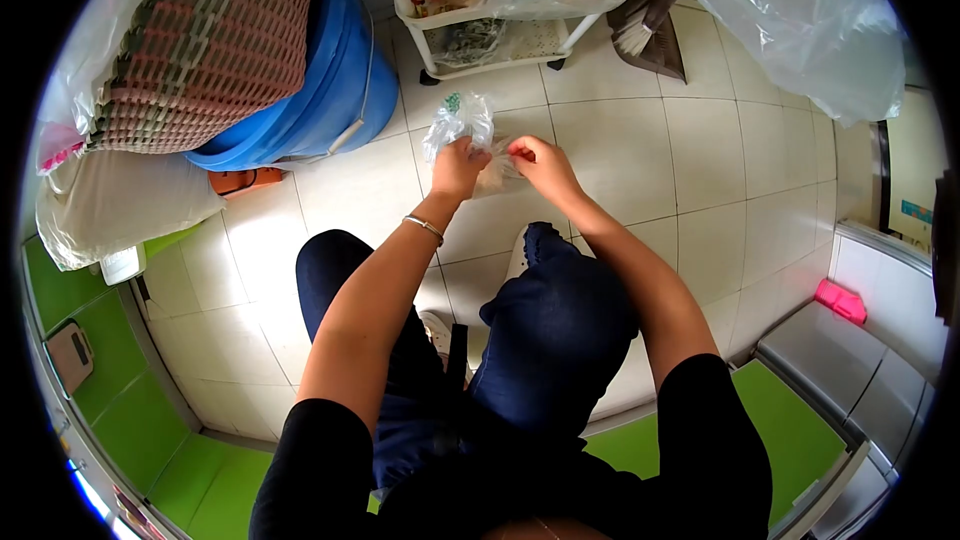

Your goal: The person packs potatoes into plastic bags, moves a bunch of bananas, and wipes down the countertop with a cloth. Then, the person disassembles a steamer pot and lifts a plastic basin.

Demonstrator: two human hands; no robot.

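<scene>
A clear plastic bag (462,120) with green print hangs over the tiled floor at the centre. My left hand (459,168) is closed on the bag just below its bunched upper part; a bracelet circles that wrist. Close on the right, my right hand (537,162) pinches a thin clear part of the plastic with its fingertips. Between and below the hands the plastic looks see-through, and its contents cannot be made out.
A blue bucket (350,80) with a woven basket (215,40) stands at the upper left. A white wheeled rack (500,62) holds bagged items at the top. A dustpan (660,48) lies right of it, and a large plastic bag (805,20) is at the upper right.
</scene>
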